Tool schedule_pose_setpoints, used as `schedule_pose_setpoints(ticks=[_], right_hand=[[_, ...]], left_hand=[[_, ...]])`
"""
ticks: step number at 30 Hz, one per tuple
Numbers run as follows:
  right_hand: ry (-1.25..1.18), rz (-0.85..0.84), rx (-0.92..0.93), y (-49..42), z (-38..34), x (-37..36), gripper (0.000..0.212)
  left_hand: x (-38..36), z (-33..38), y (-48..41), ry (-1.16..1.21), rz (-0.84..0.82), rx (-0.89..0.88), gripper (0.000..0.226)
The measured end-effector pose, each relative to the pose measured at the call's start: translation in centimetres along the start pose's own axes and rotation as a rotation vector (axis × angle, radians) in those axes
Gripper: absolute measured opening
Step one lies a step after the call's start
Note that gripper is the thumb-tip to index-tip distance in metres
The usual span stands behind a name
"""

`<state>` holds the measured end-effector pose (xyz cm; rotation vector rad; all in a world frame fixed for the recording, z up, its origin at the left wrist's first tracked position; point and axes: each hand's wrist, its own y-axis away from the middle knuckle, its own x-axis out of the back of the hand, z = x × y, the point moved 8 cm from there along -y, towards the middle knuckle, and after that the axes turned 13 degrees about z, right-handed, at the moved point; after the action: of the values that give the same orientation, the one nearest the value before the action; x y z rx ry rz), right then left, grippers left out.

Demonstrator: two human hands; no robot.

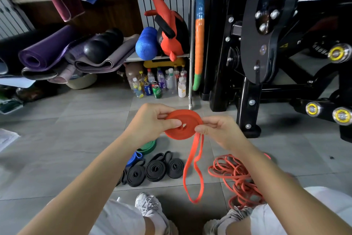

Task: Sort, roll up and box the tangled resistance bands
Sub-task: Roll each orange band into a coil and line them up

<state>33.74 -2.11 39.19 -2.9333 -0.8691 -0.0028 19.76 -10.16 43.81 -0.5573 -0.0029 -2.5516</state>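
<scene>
**A:** Head view, the only one. What were the hands doing?

**B:** Both were clamped on the same thing! The left hand [152, 120] pinched the red coil [181, 122], thumb on its face and fingers behind. The right hand [219, 130] pinched the rim at three o'clock, right where the band feeds on. The hands were close together, with only the coil between them.

**A:** And where was the coil?

**B:** Up in the air above the floor [76, 139], dead centre. Its tail [192, 170] hung loose toward six o'clock as a long loop, so that roll wasn't finished.

**A:** What was already done?

**B:** Plenty, by the look of it. At seven o'clock from the coil sat the black rolls [155, 170], side by side and wound tight. The blue roll [135, 158] and green roll [148, 147] lay at eight o'clock, partly hidden behind the left forearm.

**A:** What was left?

**B:** The big one: a red tangle [238, 175] sprawled at four o'clock, not yet sorted. I'd call the rolling roughly halfway done. No box showed anywhere, so none of the boxing looked started.
</scene>
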Motion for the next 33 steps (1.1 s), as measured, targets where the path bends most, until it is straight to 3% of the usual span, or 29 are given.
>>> schedule_pose_setpoints(ticks=[4, 8, 14, 16, 18, 23, 27, 31, 33], right_hand=[[-0.045, 0.078, -0.006, 0.2, -0.1, 0.6, 0.02], [0.034, 0.085, 0.026, 0.1, -0.3, 1.0, 0.017], [0.384, -0.047, 0.103, -0.2, -0.4, -0.1, 0.016], [0.411, -0.047, 0.136, -0.3, -0.9, -0.1, 0.017], [0.336, -0.024, 0.132, -0.3, -1.4, 0.3, 0.019], [0.161, -0.01, 0.061, 0.1, -1.0, 0.6, 0.022], [0.033, 0.037, 0.041, 0.5, -0.6, 0.9, 0.021], [-0.064, 0.062, 0.023, 0.7, -0.1, 0.7, 0.016], [-0.019, 0.062, 0.009, 0.6, 0.2, 1.0, 0.017]], left_hand=[[0.0, -0.7, 0.2, 0.239, 0.085, 0.11, 0.024], [-0.8, -1.8, 0.5, 0.191, 0.032, 0.18, 0.018], [-1.6, 0.8, 0.3, -0.52, -0.071, -0.251, 0.016], [-1.8, 1.3, 0.2, -0.601, -0.081, -0.295, 0.015], [-1.4, 1.4, -0.2, -0.49, -0.039, -0.251, 0.013], [-0.1, 0.3, -0.1, 0.076, 0.046, 0.018, 0.029], [-0.3, -0.8, 0.3, 0.324, 0.058, 0.169, 0.017], [-1.4, -1.8, 1.0, 0.489, 0.037, 0.284, 0.025], [-1.6, -2.0, 1.2, 0.42, 0.032, 0.282, 0.021]])
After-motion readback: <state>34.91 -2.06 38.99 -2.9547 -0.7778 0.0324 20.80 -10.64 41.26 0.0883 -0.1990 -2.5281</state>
